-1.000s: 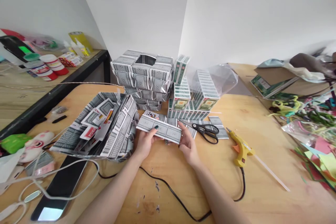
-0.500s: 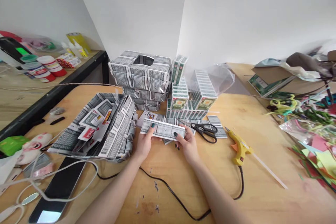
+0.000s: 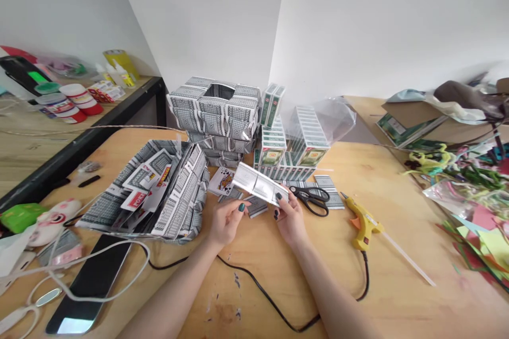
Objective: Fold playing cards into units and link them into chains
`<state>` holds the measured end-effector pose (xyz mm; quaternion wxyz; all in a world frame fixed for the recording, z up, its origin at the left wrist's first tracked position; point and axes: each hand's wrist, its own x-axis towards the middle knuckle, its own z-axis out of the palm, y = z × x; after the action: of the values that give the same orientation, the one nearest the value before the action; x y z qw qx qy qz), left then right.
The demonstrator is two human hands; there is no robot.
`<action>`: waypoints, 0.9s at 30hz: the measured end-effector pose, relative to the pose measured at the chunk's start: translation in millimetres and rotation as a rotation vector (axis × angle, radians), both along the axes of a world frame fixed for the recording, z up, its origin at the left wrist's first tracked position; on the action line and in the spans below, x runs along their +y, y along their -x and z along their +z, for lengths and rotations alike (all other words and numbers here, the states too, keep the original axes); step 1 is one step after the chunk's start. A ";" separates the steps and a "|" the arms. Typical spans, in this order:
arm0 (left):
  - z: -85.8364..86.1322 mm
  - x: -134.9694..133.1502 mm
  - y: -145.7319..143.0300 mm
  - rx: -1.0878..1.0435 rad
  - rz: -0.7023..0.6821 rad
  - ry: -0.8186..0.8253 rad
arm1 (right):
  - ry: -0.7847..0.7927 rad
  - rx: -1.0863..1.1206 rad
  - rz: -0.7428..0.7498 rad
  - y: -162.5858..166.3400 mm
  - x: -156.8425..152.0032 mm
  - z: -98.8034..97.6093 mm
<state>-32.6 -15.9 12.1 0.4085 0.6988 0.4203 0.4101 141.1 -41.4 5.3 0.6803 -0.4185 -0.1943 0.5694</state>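
Note:
My right hand [image 3: 291,218] pinches the right end of a strip of joined playing cards [image 3: 260,186], their grey patterned backs up and shiny. The strip tilts, its left end raised above the table. Just below that end is my left hand [image 3: 226,222], fingers curled and thumb up, apart from the strip; nothing shows in it. Loose card backs [image 3: 256,205] lie under the strip, and a face-up queen card [image 3: 221,181] lies left of it. Black-handled scissors [image 3: 310,198] rest right of my right hand, their blades partly hidden.
A folded-card basket [image 3: 178,196] holding cards and packets stands left. Behind are a stacked card box [image 3: 217,116] and green card packs [image 3: 308,135]. A yellow glue gun [image 3: 362,225] lies right, its black cord crossing in front. A phone [image 3: 89,280] lies front left.
My left hand has let go of the strip's left end and drawn down slightly. The strip, held in my right hand, has tilted with its left end raised.

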 end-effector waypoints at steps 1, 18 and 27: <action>-0.6 1.2 1.3 0.049 0.070 -0.091 | 0.011 0.026 -0.019 -2.4 0.6 -0.2; -31.3 27.4 7.5 0.564 0.361 -0.352 | 0.021 -0.040 0.143 -5.7 -2.3 -0.4; -27.7 27.3 7.5 0.591 0.357 -0.397 | -0.178 -0.633 0.208 -3.8 -7.5 -0.7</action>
<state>-40.1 11.4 -15.6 0.0493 0.7681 0.5470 0.3292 144.9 -48.9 4.6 0.5584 -0.4917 -0.4862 0.4583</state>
